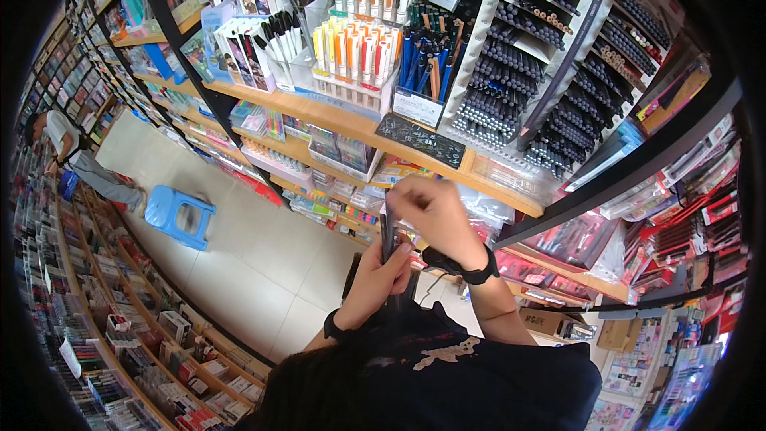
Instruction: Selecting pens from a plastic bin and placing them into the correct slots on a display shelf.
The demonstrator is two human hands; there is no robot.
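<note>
My left hand [378, 278] is closed around a bundle of dark pencils or pens [388, 233], held upright in front of my chest. Just above it, my right hand [434, 209] is at the bundle's upper end, its fingers curled and slightly blurred; whether they grip one piece cannot be made out. Beyond my hands, a wooden shelf carries a rack of dark pencils [508, 63] sorted in tiers, a clear holder with blue pencils [426, 66], and white markers with yellow, orange and red parts [359, 51]. A small black sign with writing [421, 140] lies at the shelf's edge.
A blue plastic stool [179, 215] stands on the tiled floor to the left, with a person [90, 158] beyond it. Pen shelves [119, 287] line the lower left. Red packaged goods [688, 233] hang at the right, and a cardboard box [541, 322] is at the lower right.
</note>
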